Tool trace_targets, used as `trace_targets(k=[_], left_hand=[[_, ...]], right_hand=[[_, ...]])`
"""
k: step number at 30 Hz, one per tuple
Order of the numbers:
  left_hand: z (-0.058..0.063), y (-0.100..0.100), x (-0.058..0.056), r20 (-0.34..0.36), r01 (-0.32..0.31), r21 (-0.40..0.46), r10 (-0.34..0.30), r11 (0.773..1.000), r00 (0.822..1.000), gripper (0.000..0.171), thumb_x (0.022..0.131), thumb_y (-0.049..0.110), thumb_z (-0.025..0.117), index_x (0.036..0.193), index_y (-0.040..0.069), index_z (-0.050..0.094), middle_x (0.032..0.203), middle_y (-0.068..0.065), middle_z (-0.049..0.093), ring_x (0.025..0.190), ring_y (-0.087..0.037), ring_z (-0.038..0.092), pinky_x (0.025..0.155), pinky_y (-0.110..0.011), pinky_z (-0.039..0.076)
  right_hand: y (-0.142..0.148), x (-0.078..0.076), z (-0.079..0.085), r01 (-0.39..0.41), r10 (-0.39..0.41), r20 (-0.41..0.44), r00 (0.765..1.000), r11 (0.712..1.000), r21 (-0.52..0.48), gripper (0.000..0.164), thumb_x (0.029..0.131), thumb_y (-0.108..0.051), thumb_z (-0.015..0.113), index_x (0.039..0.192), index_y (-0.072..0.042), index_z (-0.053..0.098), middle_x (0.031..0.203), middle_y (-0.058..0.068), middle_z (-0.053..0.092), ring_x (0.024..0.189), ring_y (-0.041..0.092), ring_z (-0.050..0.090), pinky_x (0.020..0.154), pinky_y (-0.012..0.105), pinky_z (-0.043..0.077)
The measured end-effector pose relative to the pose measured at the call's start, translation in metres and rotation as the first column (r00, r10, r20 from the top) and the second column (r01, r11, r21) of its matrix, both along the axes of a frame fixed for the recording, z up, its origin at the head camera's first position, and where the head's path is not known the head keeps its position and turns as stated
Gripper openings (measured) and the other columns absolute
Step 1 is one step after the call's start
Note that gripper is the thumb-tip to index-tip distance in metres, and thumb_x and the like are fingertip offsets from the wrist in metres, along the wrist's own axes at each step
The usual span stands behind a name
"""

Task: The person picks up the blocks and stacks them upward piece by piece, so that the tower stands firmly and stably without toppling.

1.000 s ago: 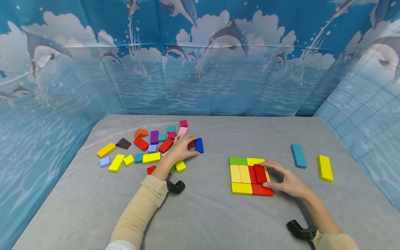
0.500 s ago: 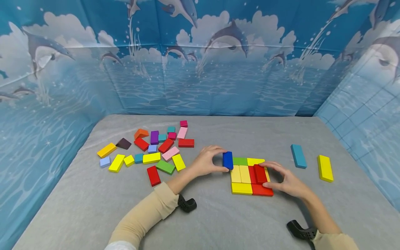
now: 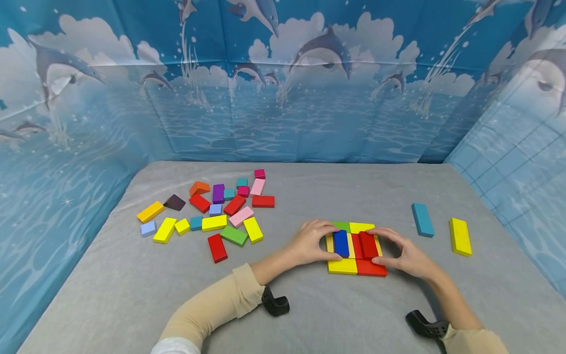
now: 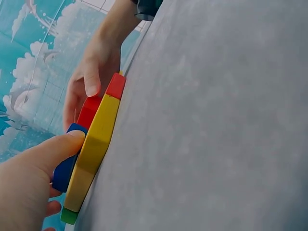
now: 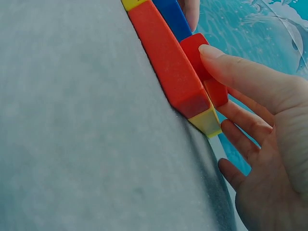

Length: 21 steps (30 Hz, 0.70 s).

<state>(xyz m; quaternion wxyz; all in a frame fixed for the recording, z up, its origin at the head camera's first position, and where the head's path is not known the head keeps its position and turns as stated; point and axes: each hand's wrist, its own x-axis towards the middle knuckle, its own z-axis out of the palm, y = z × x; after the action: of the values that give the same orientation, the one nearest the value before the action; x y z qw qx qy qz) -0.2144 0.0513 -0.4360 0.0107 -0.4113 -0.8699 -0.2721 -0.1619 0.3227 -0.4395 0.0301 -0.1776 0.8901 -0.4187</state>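
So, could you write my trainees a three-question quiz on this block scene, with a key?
1. True or false: the left hand grips the blue block.
2. What does the right hand pinch? A) purple block B) red block C) pink block
3. Fill the gap: at the far right, the teal block lies near a ____ block.

Key: 1. True. 2. B. 3. Yellow block.
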Motion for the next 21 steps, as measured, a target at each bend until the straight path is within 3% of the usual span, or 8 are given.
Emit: trace_targets(k=[12,21], left_hand=[[-0.0046,0.0031,0.0029,-0.047,-0.014,-0.006,0.014,1.000,0.999,0.064,0.073,0.052,0.070,0.125,0.017,0.055,0.124,0.001,0.053,0.115,-0.014,0.044,0.101,-0.037,0.031],[-0.0056,0.0028,0.0037,-0.035,-0.011,0.017,0.011,1.000,0.999,0.064,0.073,0.050,0.071,0.124,0.016,0.055,0.121,0.000,0.054,0.113,-0.015,0.044,0.099,-0.036,0.033]], right_hand=[[0.0000,0.0002,0.0012,0.001,-0.001,0.016,1.000,1.000,0.001,0.058,0.077,-0.019,0.073,0.128,-0.008,0.048,0.133,0.019,0.039,0.120,0.035,0.031,0.093,0.065,0.026],[0.0004,-0.0002,-0.0006,0.003,-0.003,0.013,1.000,1.000,0.012,0.058,0.077,-0.020,0.073,0.128,-0.009,0.048,0.132,0.018,0.040,0.120,0.034,0.031,0.093,0.064,0.028]])
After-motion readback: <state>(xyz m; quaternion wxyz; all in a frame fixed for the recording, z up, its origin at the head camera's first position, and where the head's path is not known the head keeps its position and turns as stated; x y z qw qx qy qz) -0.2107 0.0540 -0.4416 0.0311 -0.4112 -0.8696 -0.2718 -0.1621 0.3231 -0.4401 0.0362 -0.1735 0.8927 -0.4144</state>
